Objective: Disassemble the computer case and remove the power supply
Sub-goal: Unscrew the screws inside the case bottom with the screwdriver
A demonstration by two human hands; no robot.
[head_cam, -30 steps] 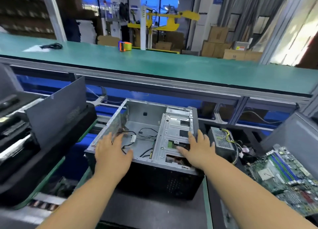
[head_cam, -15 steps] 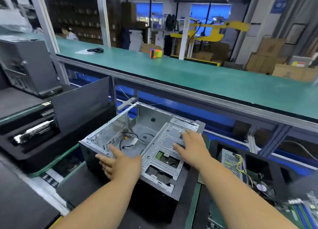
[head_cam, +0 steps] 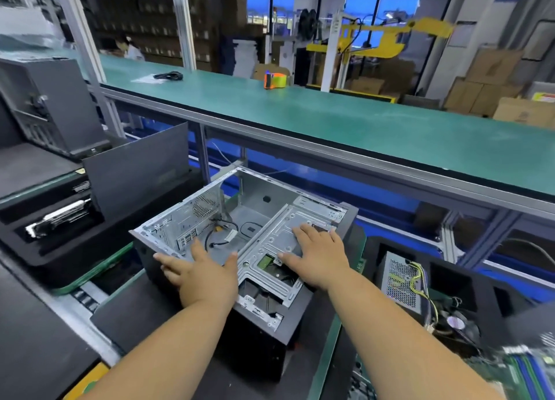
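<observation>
No writing is legible; both hands, left hand and right hand, lie spread flat on the computer case.

My left hand rests on the near rim of the open grey metal computer case, my right hand flat on its perforated steel drive bracket. Right of my right fingertips lies the boxy silver power supply; left of my left fingers leans the flat dark side panel.

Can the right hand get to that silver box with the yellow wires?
Probably yes. The right hand lies flat on the case, and the power supply sits just right of it with nothing between.
</observation>
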